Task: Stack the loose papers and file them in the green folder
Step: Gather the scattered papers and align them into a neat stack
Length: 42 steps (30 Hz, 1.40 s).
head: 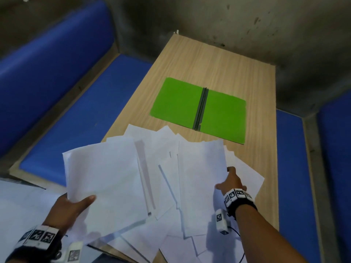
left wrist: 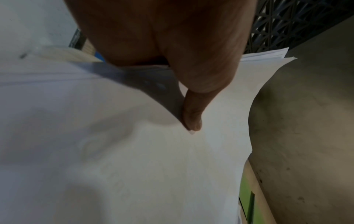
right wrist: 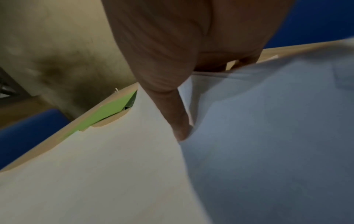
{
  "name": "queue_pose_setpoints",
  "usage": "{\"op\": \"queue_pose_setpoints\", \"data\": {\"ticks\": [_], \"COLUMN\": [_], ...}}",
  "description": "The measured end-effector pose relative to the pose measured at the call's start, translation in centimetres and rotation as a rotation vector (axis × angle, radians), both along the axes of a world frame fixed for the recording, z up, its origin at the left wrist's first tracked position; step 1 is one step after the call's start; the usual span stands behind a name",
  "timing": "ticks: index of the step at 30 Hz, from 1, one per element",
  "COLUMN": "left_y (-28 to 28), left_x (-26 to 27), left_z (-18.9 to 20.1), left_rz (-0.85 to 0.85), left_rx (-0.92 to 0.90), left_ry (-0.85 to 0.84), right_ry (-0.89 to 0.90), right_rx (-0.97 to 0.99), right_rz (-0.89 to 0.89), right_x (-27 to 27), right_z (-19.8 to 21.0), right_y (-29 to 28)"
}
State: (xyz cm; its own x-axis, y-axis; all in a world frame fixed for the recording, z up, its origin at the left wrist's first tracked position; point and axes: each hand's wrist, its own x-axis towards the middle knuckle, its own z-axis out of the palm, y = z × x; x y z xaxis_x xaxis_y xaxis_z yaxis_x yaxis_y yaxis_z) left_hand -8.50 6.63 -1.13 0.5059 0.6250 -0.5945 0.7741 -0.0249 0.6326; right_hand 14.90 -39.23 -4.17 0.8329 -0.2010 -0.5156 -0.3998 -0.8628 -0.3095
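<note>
Several loose white papers lie scattered over the near half of the wooden table. My left hand grips a small stack of sheets raised above the table, thumb on top and fingers hidden underneath. My right hand pinches the right edge of another sheet, thumb on top, lifting that edge off the pile. The green folder lies open and flat beyond the papers, dark spine in the middle, nothing on it.
Blue padded benches flank the table on the left and on the right. A stained grey wall stands behind the far table edge. More sheets overhang the near edge by my left wrist.
</note>
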Motion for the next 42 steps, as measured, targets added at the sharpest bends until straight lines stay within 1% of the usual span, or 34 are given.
{"op": "queue_pose_setpoints", "data": {"ticks": [3, 5, 7, 9, 12, 15, 17, 18, 20, 21, 23, 24, 25, 27, 28, 29, 31, 32, 34, 35, 37, 40, 42], "left_y": [-0.9, -1.5, -2.2, -2.7, -3.7, -6.5, -9.2, -10.6, -13.4, -14.8, -16.5, -17.2, -17.4, -17.3, -17.3, -17.2, -17.6, -17.6, -17.7, -17.7, -18.1, -19.0, -19.1], "left_x": [1.0, 1.8, 2.8, 3.9, 5.4, 6.8, 7.6, 7.9, 8.5, 8.7, 8.8, 8.8, 8.7, 8.7, 8.9, 9.3, 10.4, 11.0, 12.0, 12.2, 12.4, 12.3, 12.2], "left_z": [-0.3, -0.1, 0.2, 0.5, 0.4, 1.8, 2.5, 3.0, 3.5, 3.9, 3.8, 4.2, 4.1, 3.3, 3.9, 4.4, 6.1, 7.0, 8.5, 9.1, 9.8, 8.6, 6.6], "left_rz": [-0.043, -0.091, -0.148, -0.188, -0.246, -0.300, -0.370, -0.391, -0.402, -0.415, -0.395, -0.403, -0.455, -0.578, -0.627, -0.655, -0.667, -0.642, -0.528, -0.488, -0.511, -0.562, -0.571], "left_rx": [-0.023, -0.033, -0.010, -0.004, -0.035, -0.146, -0.291, -0.375, -0.522, -0.565, -0.647, -0.678, -0.680, -0.655, -0.635, -0.606, -0.570, -0.568, -0.559, -0.527, -0.428, -0.316, -0.327], "left_ry": [-0.040, -0.057, -0.075, -0.098, -0.110, -0.143, -0.187, -0.209, -0.201, -0.183, -0.146, -0.124, -0.105, -0.170, -0.217, -0.265, -0.391, -0.461, -0.613, -0.672, -0.730, -0.644, -0.572], "right_ry": [-0.047, -0.065, -0.098, -0.155, -0.220, -0.272, -0.257, -0.240, -0.187, -0.141, -0.012, 0.007, -0.023, -0.133, -0.205, -0.281, -0.430, -0.492, -0.565, -0.578, -0.559, -0.448, -0.370], "right_rx": [0.240, 0.310, 0.408, 0.535, 0.749, 0.890, 0.959, 0.965, 0.952, 0.975, 1.082, 1.100, 1.067, 0.883, 0.808, 0.782, 0.779, 0.788, 0.849, 0.891, 0.883, 0.803, 0.795], "right_rz": [0.021, 0.072, 0.078, 0.008, -0.194, -0.284, -0.325, -0.350, -0.383, -0.391, -0.430, -0.440, -0.423, -0.332, -0.310, -0.321, -0.352, -0.359, -0.368, -0.387, -0.406, -0.376, -0.388], "right_x": [-1.0, -1.9, -2.7, -3.7, -5.8, -8.4, -9.8, -10.4, -11.5, -12.1, -13.4, -13.9, -14.3, -14.6, -14.5, -14.3, -13.5, -13.0, -12.3, -12.1, -11.9, -12.1, -12.2], "right_z": [1.8, 2.9, 4.1, 5.6, 7.9, 9.4, 9.2, 8.4, 6.8, 5.9, 4.2, 3.8, 3.6, 3.7, 4.1, 4.9, 7.1, 8.3, 10.1, 11.0, 11.5, 10.4, 9.0], "right_y": [-0.6, -1.3, -2.3, -3.3, -4.2, -3.5, -2.5, -2.1, -1.1, -0.6, 0.0, 0.2, 0.3, 0.3, 0.3, 0.5, 0.6, 0.5, 0.2, 0.2, 0.0, 0.1, 0.1]}}
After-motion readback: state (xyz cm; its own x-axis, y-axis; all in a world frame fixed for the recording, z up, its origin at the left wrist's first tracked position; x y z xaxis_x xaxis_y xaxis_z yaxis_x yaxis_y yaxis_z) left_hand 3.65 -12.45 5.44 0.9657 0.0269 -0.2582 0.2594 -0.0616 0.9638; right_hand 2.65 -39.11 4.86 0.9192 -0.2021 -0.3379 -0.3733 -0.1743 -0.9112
